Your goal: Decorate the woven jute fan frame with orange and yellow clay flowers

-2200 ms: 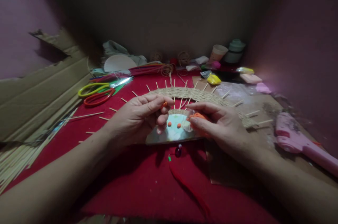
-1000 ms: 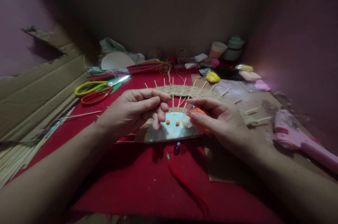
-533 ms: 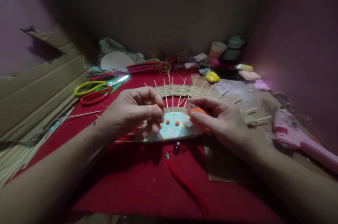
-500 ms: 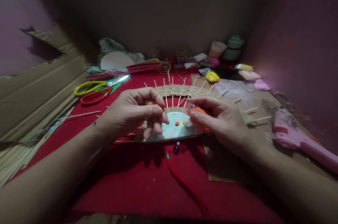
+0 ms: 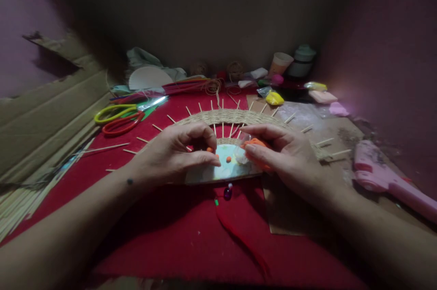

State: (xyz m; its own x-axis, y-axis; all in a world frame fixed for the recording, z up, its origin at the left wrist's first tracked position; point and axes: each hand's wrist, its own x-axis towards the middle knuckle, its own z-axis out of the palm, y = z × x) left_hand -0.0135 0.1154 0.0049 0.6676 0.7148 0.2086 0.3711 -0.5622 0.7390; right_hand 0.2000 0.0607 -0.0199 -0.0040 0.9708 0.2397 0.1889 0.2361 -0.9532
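Observation:
My left hand [image 5: 182,151] hovers at the left part of a pale blue-and-white half-round board [image 5: 218,174], thumb and index finger apart. A small orange clay ball [image 5: 210,149] sits right at the index fingertip; whether it rests on the board is hard to tell. Two more orange balls lie on the board, one partly behind the thumb tip and one clay ball [image 5: 228,159] in plain sight. My right hand [image 5: 282,153] is closed on a lump of orange clay [image 5: 256,143] in a clear plastic wrapper, over the board's right side. Around the board arches a woven twine band [image 5: 235,117] on thin sticks.
Scissors [image 5: 119,119] and a bundle of sticks [image 5: 37,194] lie at left. A pink glue gun [image 5: 378,178] rests at right by cardboard [image 5: 283,212]. Yellow clay [image 5: 274,98] and a cup [image 5: 280,63] stand behind. A purple bead [image 5: 227,192] and red tassel [image 5: 241,240] lie in front.
My left hand has moved slightly down, and its thumb and index finger have parted. The orange ball once between them now shows below the index fingertip. My right hand has hardly moved.

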